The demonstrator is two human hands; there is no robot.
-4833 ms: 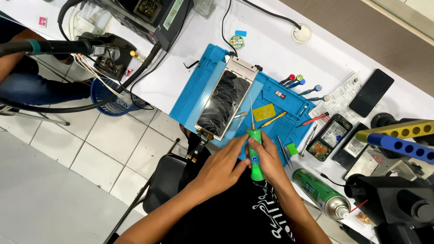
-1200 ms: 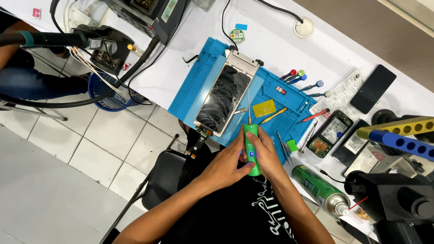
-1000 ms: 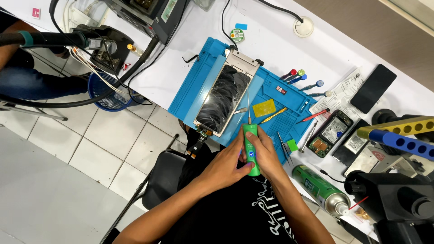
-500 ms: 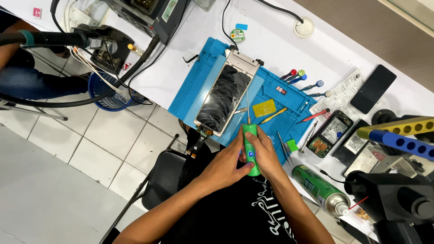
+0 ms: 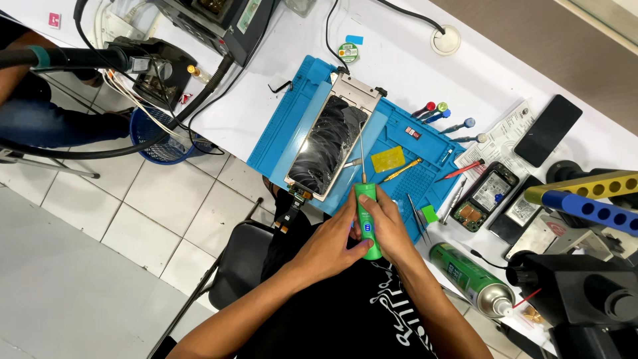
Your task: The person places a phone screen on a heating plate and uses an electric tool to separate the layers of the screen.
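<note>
Both my hands hold a green electric screwdriver (image 5: 366, 214) over the near edge of a blue work mat (image 5: 279, 129). My left hand (image 5: 330, 240) wraps its lower body, and my right hand (image 5: 387, 228) grips it from the right. Its thin metal bit points up to the right edge of a cracked phone screen assembly (image 5: 329, 146) lying on the mat. A flex cable hangs off the assembly's near end.
On the mat lie a yellow pad (image 5: 387, 159), a yellow-handled tool (image 5: 401, 171) and tweezers (image 5: 415, 214). To the right are several screwdrivers (image 5: 444, 118), an open phone (image 5: 486, 197), a dark phone (image 5: 547, 130), a green spray can (image 5: 470, 278) and a microscope (image 5: 588, 296). Another person sits at far left.
Since the oldest frame both hands and the screwdriver have shifted slightly up toward the screen assembly. Over the last second nothing has visibly moved.
</note>
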